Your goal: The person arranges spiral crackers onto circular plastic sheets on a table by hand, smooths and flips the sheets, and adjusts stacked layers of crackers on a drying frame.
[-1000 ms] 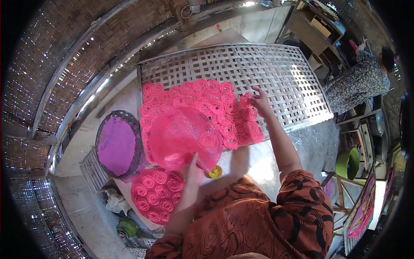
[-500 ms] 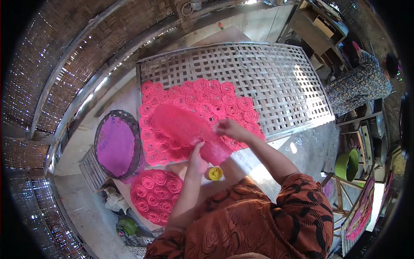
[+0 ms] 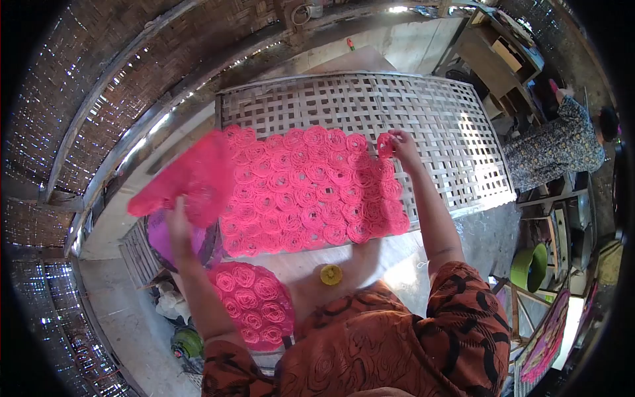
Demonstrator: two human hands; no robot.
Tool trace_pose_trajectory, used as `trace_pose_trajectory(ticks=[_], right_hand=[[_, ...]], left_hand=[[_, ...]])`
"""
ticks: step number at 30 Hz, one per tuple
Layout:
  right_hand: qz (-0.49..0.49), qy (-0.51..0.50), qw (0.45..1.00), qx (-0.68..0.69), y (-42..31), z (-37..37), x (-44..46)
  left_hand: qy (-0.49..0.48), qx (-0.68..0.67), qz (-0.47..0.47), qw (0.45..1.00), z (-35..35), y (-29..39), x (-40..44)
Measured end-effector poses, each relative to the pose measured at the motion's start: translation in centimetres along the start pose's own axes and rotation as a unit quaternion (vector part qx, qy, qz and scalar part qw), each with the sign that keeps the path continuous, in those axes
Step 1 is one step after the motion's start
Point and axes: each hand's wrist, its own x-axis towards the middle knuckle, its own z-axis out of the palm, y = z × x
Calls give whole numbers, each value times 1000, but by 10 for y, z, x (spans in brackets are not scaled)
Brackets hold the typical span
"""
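A thin, limp pink sheet [image 3: 205, 175] is pinched in my left hand [image 3: 177, 225], raised over the left end of the woven bamboo rack and blurred by motion. My right hand [image 3: 405, 147] grips a single pink coil of noodle-like strands [image 3: 384, 145] by its edge, at the right end of the rows. Many similar pink coils [image 3: 297, 178] lie side by side on the woven bamboo rack [image 3: 423, 106]. Below my left forearm, a rounded pink sheet [image 3: 288, 317] bears several more coils.
A purple oval sheet [image 3: 159, 235] sits on a dark-rimmed basket, partly behind my left hand. Near my body stands a small yellow cup [image 3: 331, 274]. A person in a patterned garment [image 3: 555, 145] is at the right by wooden shelves. A green tub [image 3: 529, 268] stands lower right.
My left hand has swung left with the pink sheet, uncovering the coils beneath. My right hand has moved up and right and now holds a coil at the rows' end.
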Motion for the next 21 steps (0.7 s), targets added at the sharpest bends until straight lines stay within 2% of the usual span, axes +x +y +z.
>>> trace_pose_trajectory(ticks=[2, 3, 4, 5, 6, 7, 9, 10, 11, 13, 14, 15, 16, 17, 18, 19, 20, 21], right_hand=[[50, -9, 998, 35, -1, 8, 0], [50, -12, 998, 36, 19, 4, 14], [12, -25, 997, -71, 56, -7, 38], [-27, -37, 983, -177, 77, -11, 51], [-45, -55, 946, -316, 47, -4, 34], [-47, -56, 946, -316, 30, 5, 21], [-158, 5, 861, -484, 9, 18, 2], [-297, 49, 810, -502, 29, 12, 15], [-301, 47, 810, -502, 14, 16, 11], [-275, 32, 883, -380, -56, 28, -17], [-282, 8, 901, -329, -95, 34, -36], [-287, -16, 918, -275, -138, 41, -58], [-305, -31, 923, -232, -181, 51, -86], [-322, -46, 926, -190, -223, 59, -116], [-431, -43, 876, -210, -260, 66, -147], [-499, -49, 832, -237, -297, 72, -184], [-594, -68, 764, -241, -324, 74, -211], [-650, -89, 708, -260, -344, 76, -238]], left_hand=[[28, 0, 21, 999, -30, -5, 33], [72, -88, 6, 994, -38, -3, 41], [115, -175, -8, 978, -46, -3, 47], [117, -174, -6, 978, -56, -8, 50], [140, -203, -68, 967, -67, -22, 51], [163, -233, -130, 950, -78, -40, 51], [137, -235, -146, 951, -99, -89, 49], [111, -235, -163, 952, -111, -115, 48], [114, -236, -161, 951, -126, -140, 46], [90, -198, -256, 942, -159, -174, 37], [100, -199, -252, 942, -162, -169, 27], [244, -145, -162, 945, -157, -160, 16], [379, -86, -66, 919, -158, -152, 8], [434, -31, -3, 900, -165, -133, 6], [406, -4, 66, 912, -172, -99, 6], [364, 15, 139, 921, -176, -57, 2], [316, 52, 210, 924, -176, -10, -8], [255, 83, 209, 940, -142, 77, -35]])
